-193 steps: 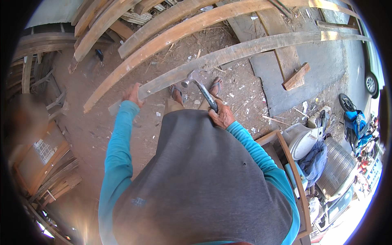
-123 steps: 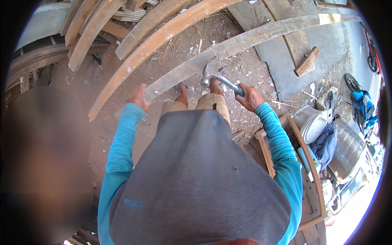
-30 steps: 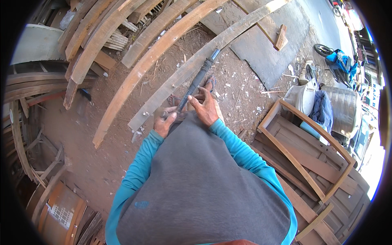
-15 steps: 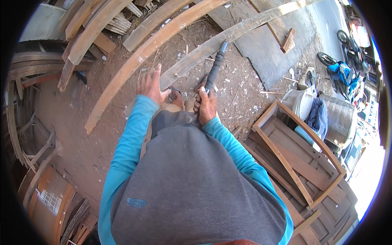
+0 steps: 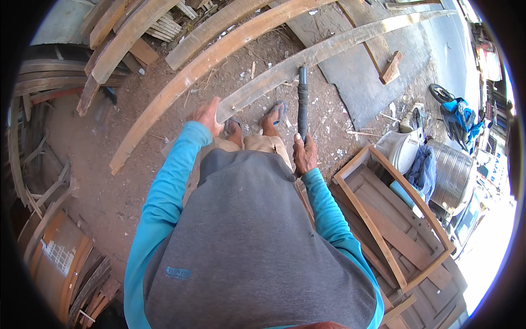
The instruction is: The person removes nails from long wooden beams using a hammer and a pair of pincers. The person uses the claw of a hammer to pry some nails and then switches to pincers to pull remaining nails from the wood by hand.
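Observation:
My left hand (image 5: pixel 206 117) is closed at the near end of a long, weathered wooden plank (image 5: pixel 285 68), its fingers against the plank's edge; the far side of the grip is hidden. The plank runs away to the upper right. In my right hand (image 5: pixel 304 153) is a dark bar (image 5: pixel 302 107) with a black wrapped grip and a bare metal tip. The bar points away from me, its tip close beside the plank's edge. What the bar's lower end looks like is hidden by my hand.
Another long brown plank (image 5: pixel 186 79) lies left of the weathered one. Stacked boards (image 5: pixel 120 44) stand at the upper left. To the right are a wooden frame (image 5: pixel 356 227) on panels, a metal drum (image 5: pixel 452 172) and a blue motorbike (image 5: pixel 463 115). A dark sheet (image 5: pixel 359 96) lies on the littered ground.
My left hand has gone from spread fingers beside the plank to closing on its end. My right hand has moved right with the bar, which now points more straight ahead.

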{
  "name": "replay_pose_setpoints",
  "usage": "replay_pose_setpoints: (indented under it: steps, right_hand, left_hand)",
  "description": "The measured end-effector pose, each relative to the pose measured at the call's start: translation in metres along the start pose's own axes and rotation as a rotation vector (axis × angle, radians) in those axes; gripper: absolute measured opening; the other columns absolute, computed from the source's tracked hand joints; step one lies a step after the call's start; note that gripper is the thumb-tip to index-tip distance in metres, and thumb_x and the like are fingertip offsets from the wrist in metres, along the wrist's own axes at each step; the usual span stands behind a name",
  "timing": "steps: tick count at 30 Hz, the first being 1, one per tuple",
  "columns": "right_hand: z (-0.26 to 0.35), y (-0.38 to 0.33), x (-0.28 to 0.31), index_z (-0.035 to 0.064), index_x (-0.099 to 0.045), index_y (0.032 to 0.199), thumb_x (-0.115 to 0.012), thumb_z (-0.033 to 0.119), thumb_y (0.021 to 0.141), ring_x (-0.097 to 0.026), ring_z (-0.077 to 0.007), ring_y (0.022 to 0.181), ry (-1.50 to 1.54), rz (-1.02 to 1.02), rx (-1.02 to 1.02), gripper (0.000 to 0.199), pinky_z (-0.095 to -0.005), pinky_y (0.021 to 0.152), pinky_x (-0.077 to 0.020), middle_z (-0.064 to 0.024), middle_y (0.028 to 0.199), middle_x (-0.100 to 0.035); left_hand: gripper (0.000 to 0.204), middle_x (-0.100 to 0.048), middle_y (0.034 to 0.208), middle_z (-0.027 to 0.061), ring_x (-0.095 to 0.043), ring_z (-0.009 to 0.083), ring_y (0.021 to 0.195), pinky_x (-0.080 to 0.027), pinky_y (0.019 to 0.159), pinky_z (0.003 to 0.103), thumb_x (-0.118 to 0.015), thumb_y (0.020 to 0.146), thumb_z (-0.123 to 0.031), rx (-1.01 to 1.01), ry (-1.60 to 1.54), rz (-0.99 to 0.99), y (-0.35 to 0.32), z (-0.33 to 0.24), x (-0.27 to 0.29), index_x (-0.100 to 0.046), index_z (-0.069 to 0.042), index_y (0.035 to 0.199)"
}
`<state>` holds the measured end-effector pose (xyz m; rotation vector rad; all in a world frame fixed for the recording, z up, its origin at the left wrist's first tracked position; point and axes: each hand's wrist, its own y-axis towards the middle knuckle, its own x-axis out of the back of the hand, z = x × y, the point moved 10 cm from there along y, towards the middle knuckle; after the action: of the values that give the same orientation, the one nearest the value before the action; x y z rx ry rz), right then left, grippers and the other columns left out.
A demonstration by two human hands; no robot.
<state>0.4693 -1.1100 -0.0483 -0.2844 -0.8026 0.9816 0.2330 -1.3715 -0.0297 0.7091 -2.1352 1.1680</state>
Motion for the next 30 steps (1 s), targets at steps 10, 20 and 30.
replay_pose_setpoints:
  steps: [10, 20, 30]
  right_hand:
    - [0.020, 0.057, 0.107, 0.0049, -0.053, 0.108, -0.052, 0.044, 0.099, -0.062, -0.0487, 0.086, -0.601, 0.016, 0.218, 0.040, -0.0539, 0.072, -0.0471, -0.0278, 0.091, -0.064]
    - [0.105, 0.138, 0.192, 0.0097, -0.062, 0.096, -0.071, 0.036, 0.087, -0.063, -0.0347, 0.075, -0.938, -0.023, 0.652, 0.030, -0.0463, 0.065, -0.0500, -0.0127, 0.082, -0.060]
    - [0.210, 0.212, 0.205, 0.0140, -0.059, 0.093, -0.072, 0.037, 0.082, -0.061, -0.0269, 0.082, -1.157, 0.008, 1.069, 0.028, -0.0403, 0.074, -0.0476, -0.0060, 0.083, -0.056]
  left_hand:
    - [0.072, -0.061, 0.121, 0.0190, -0.058, 0.0415, 0.113, -0.050, 0.093, 0.048, -0.080, 0.070, -0.015, 0.032, -0.063, 0.010, 0.007, 0.017, -0.018, -0.044, -0.011, 0.133]
    - [0.067, -0.062, 0.120, 0.0186, -0.059, 0.0396, 0.113, -0.050, 0.092, 0.045, -0.082, 0.071, -0.016, 0.021, -0.038, -0.030, 0.005, 0.010, -0.008, -0.047, -0.012, 0.128]
    - [0.078, -0.061, 0.125, 0.0194, -0.058, 0.0405, 0.115, -0.048, 0.095, 0.045, -0.083, 0.070, -0.015, 0.145, 0.040, -0.010, 0.004, 0.008, -0.006, -0.043, -0.012, 0.136]
